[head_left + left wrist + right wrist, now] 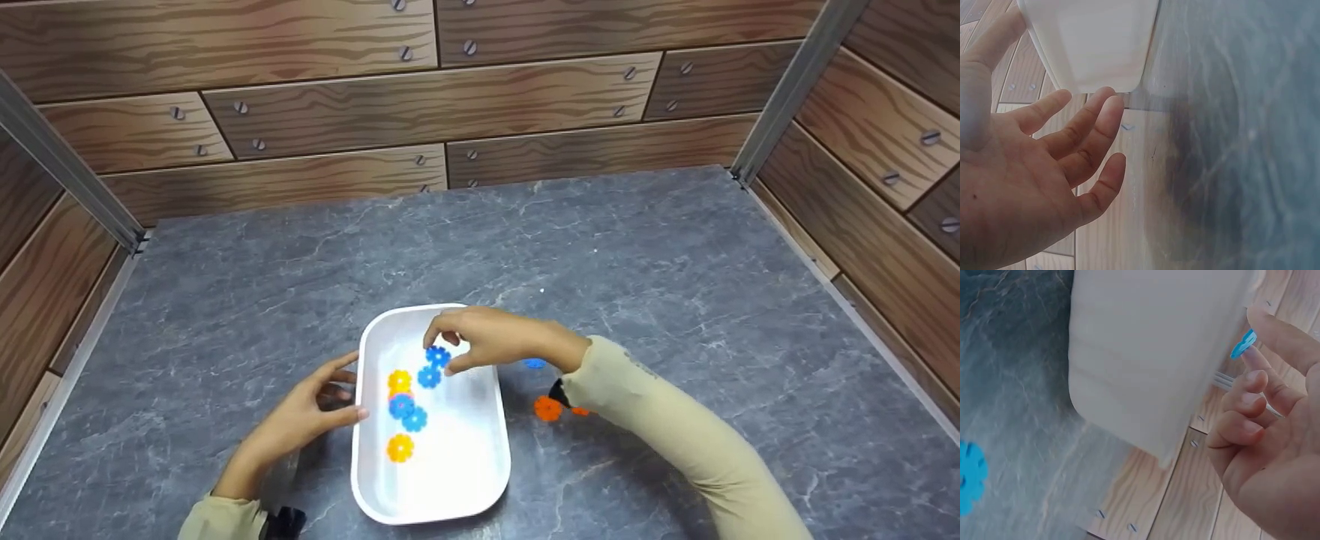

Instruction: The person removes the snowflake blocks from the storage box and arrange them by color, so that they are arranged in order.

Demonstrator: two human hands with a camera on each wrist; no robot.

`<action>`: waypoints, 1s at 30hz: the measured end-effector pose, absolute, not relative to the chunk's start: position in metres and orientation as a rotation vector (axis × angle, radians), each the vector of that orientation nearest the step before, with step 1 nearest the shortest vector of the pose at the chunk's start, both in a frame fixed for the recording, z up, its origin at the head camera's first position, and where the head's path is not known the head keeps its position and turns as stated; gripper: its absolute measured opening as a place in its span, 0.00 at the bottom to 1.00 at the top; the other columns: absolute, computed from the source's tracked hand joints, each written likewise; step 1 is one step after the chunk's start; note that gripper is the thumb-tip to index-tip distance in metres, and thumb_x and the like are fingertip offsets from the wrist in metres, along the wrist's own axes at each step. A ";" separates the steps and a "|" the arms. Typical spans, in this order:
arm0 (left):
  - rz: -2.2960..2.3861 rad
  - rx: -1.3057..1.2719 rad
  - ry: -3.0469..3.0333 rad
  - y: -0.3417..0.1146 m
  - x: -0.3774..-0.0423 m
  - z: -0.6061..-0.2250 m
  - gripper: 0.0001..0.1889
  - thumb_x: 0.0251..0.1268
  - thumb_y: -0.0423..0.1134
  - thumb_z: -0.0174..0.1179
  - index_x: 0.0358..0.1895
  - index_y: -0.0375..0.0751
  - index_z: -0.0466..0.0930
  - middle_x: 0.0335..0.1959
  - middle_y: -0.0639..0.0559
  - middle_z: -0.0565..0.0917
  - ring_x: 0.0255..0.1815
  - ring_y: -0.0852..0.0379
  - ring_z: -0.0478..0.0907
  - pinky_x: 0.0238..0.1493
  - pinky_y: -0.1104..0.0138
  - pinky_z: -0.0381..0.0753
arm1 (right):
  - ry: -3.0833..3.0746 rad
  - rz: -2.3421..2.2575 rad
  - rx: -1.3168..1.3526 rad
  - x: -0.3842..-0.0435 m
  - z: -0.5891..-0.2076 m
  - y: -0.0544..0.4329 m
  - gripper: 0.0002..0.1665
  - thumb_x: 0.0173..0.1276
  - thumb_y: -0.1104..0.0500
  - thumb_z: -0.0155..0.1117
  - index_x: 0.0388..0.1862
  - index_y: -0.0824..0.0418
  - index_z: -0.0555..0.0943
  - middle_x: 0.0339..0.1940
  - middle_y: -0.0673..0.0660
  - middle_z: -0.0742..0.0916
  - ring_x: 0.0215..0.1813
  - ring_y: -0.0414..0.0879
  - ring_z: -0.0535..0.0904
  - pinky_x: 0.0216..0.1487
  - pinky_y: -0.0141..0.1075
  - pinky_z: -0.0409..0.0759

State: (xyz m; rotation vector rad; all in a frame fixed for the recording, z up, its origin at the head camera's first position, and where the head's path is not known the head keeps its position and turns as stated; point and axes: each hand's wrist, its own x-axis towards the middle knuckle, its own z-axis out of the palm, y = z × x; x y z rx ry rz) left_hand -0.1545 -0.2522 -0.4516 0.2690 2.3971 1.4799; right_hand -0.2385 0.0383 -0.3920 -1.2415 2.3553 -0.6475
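A white plastic tray (461, 480) holds several flower-shaped discs, among them a yellow disc (400, 448) and a blue disc (415, 419). My left hand (304, 412) is at the tray's left side, thumb at the rim and fingers spread; its palm shows bare in the left wrist view. Over the tray's far part, my right hand (495, 337) pinches a blue flower disc (1244, 343) between thumb and index finger, the other fingers curled in. Two blue discs appear by those fingertips in the head view; which one is pinched is hard to tell there.
Right of the tray, an orange disc (547, 409) lies on the grey marbled tabletop (660, 262). A second orange disc (580, 411) and another blue disc (534, 363) are partly hidden by the right arm. Wood-patterned walls (337, 105) enclose the table's back and sides.
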 end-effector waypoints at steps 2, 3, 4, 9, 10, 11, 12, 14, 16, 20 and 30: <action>1.481 0.271 2.402 -0.252 -0.154 -0.451 0.42 0.57 0.41 0.69 0.74 0.41 0.58 0.59 0.36 0.73 0.48 0.51 0.74 0.50 0.60 0.74 | 2.366 -0.661 -1.237 -0.238 -0.388 0.045 0.22 0.64 0.55 0.68 0.57 0.56 0.78 0.36 0.55 0.77 0.36 0.45 0.67 0.41 0.36 0.66; 1.480 0.272 2.404 -0.253 -0.154 -0.451 0.42 0.57 0.41 0.69 0.74 0.40 0.58 0.59 0.36 0.74 0.48 0.51 0.74 0.51 0.60 0.74 | 2.371 -0.670 -1.230 -0.237 -0.386 0.049 0.23 0.65 0.55 0.68 0.58 0.56 0.78 0.35 0.55 0.77 0.36 0.45 0.67 0.41 0.36 0.66; 1.479 0.272 2.405 -0.253 -0.154 -0.451 0.42 0.57 0.41 0.69 0.74 0.41 0.58 0.59 0.36 0.74 0.48 0.51 0.74 0.51 0.60 0.74 | 2.380 -0.678 -1.229 -0.237 -0.385 0.052 0.23 0.64 0.55 0.68 0.58 0.56 0.78 0.35 0.55 0.77 0.36 0.45 0.67 0.41 0.36 0.66; 1.468 0.263 2.405 -0.253 -0.154 -0.451 0.42 0.57 0.43 0.69 0.74 0.41 0.58 0.59 0.37 0.74 0.49 0.51 0.74 0.51 0.60 0.74 | 2.418 -0.716 -1.198 -0.239 -0.382 0.073 0.22 0.64 0.55 0.68 0.57 0.55 0.78 0.37 0.55 0.78 0.38 0.47 0.69 0.41 0.37 0.68; 1.464 0.260 2.405 -0.253 -0.154 -0.451 0.42 0.57 0.43 0.69 0.74 0.41 0.58 0.59 0.37 0.74 0.49 0.51 0.74 0.51 0.60 0.74 | 2.422 -0.728 -1.190 -0.239 -0.381 0.077 0.22 0.64 0.55 0.68 0.57 0.56 0.78 0.37 0.56 0.78 0.38 0.49 0.70 0.42 0.37 0.68; 1.462 0.257 2.406 -0.253 -0.154 -0.451 0.42 0.57 0.43 0.69 0.74 0.41 0.58 0.59 0.37 0.74 0.49 0.51 0.74 0.51 0.60 0.74 | 2.427 -0.739 -1.179 -0.240 -0.381 0.082 0.22 0.64 0.56 0.68 0.57 0.55 0.78 0.38 0.56 0.78 0.39 0.51 0.70 0.42 0.38 0.69; 1.459 0.254 2.407 -0.253 -0.154 -0.451 0.42 0.57 0.43 0.69 0.74 0.41 0.58 0.60 0.37 0.73 0.50 0.51 0.74 0.51 0.60 0.74 | 2.431 -0.751 -1.169 -0.241 -0.381 0.086 0.22 0.64 0.56 0.68 0.57 0.56 0.78 0.38 0.56 0.78 0.39 0.52 0.71 0.43 0.38 0.69; 1.457 0.253 2.409 -0.253 -0.154 -0.452 0.42 0.57 0.44 0.69 0.74 0.41 0.58 0.60 0.37 0.73 0.50 0.50 0.74 0.50 0.60 0.75 | 2.437 -0.784 -1.149 -0.242 -0.381 0.094 0.23 0.64 0.56 0.68 0.57 0.58 0.78 0.38 0.57 0.79 0.40 0.54 0.71 0.43 0.38 0.69; 1.453 0.255 2.410 -0.253 -0.154 -0.452 0.42 0.58 0.44 0.68 0.74 0.41 0.57 0.60 0.37 0.73 0.51 0.50 0.74 0.51 0.59 0.75 | 2.445 -0.815 -1.120 -0.243 -0.381 0.103 0.23 0.64 0.56 0.68 0.57 0.58 0.78 0.39 0.57 0.79 0.40 0.53 0.71 0.42 0.38 0.69; 1.455 0.263 2.402 -0.254 -0.153 -0.453 0.42 0.58 0.44 0.68 0.74 0.41 0.57 0.61 0.37 0.72 0.51 0.49 0.74 0.53 0.57 0.75 | 2.454 -0.876 -1.073 -0.244 -0.382 0.120 0.23 0.64 0.57 0.68 0.57 0.58 0.77 0.42 0.55 0.80 0.39 0.48 0.69 0.41 0.36 0.70; 1.450 0.249 2.399 -0.253 -0.155 -0.452 0.42 0.58 0.44 0.68 0.74 0.42 0.57 0.61 0.37 0.73 0.51 0.50 0.74 0.53 0.56 0.75 | 2.514 -0.863 -1.003 -0.245 -0.392 0.156 0.22 0.63 0.58 0.69 0.55 0.60 0.78 0.35 0.52 0.76 0.37 0.44 0.67 0.37 0.32 0.67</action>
